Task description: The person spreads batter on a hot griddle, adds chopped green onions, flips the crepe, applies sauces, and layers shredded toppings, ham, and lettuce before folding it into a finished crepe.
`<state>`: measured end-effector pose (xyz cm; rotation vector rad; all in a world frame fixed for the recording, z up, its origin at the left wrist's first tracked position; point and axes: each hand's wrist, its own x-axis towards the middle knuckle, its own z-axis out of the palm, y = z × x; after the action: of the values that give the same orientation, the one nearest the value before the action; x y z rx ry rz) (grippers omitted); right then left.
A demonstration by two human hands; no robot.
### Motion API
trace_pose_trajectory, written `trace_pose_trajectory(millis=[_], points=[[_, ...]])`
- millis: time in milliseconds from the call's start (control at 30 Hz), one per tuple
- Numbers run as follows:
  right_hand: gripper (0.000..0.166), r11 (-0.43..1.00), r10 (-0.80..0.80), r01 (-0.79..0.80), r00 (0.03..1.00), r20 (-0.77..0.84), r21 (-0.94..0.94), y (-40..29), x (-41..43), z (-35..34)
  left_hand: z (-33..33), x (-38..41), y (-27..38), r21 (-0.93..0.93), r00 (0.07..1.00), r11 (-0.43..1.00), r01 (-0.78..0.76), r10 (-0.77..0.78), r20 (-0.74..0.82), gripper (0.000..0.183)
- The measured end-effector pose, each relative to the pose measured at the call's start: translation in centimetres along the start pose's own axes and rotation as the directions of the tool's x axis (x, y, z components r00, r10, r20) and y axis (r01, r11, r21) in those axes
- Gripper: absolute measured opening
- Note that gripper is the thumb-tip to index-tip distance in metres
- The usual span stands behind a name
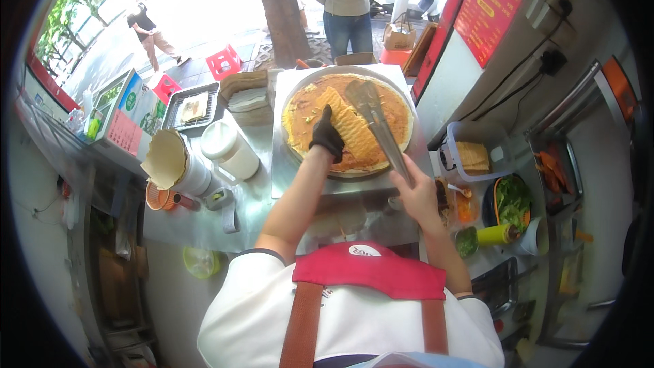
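Note:
A thin round crepe (299, 135) spread with reddish-brown sauce covers the round griddle (352, 176). Over its middle lies a ridged, golden crisp fried cracker sheet (347, 122), tilted across the crepe. My left hand (327, 136), in a black glove, grips the cracker's left edge; its thumb points away from me, and the other fingers are mostly hidden. Bare, my right hand (415, 189) holds metal food tongs (386, 135) by the handle end. The tongs' broad heads rest on or just above the cracker's upper right part; contact is unclear.
Left of the griddle stand a white lidded pitcher (230, 151), a paper-topped white bucket (191, 171), a bag stack (248, 99) and a wire-rack tray (191, 107). At right are a cracker tub (477, 151), leafy greens (512, 197) and a squeeze bottle (495, 235). A person (347, 0) stands opposite.

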<state>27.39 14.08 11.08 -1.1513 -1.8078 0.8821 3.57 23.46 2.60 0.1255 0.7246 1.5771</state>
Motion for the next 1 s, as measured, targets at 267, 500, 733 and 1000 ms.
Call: trace_pose_trajectory(millis=[267, 500, 733, 1000], points=[[0.044, 0.824, 0.435, -0.375, 0.899, -0.050, 0.425, 2.6, -5.9, -4.6, 4.6, 2.7, 5.0, 0.964, 0.964, -0.075, -0.256, 0.052, 0.260, 0.046], [0.042, 0.722, 0.619, -0.487, 0.772, -0.144, 0.491, 3.9, -10.7, -6.9, 6.6, 7.2, 3.3, 0.779, 0.875, -0.406, -0.477, -0.303, 0.378, 0.045], [0.036, 0.705, 0.658, -0.471, 0.713, -0.243, 0.531, 5.1, -13.1, -8.9, 6.2, 5.6, 2.6, 0.432, 0.783, -0.746, -0.507, -0.189, 0.592, 0.035], [0.035, 0.737, 0.637, -0.440, 0.707, -0.308, 0.513, 6.7, -14.4, -9.8, 8.1, 2.2, 1.4, 0.451, 0.702, -0.734, -0.509, -0.050, 0.710, 0.031]])
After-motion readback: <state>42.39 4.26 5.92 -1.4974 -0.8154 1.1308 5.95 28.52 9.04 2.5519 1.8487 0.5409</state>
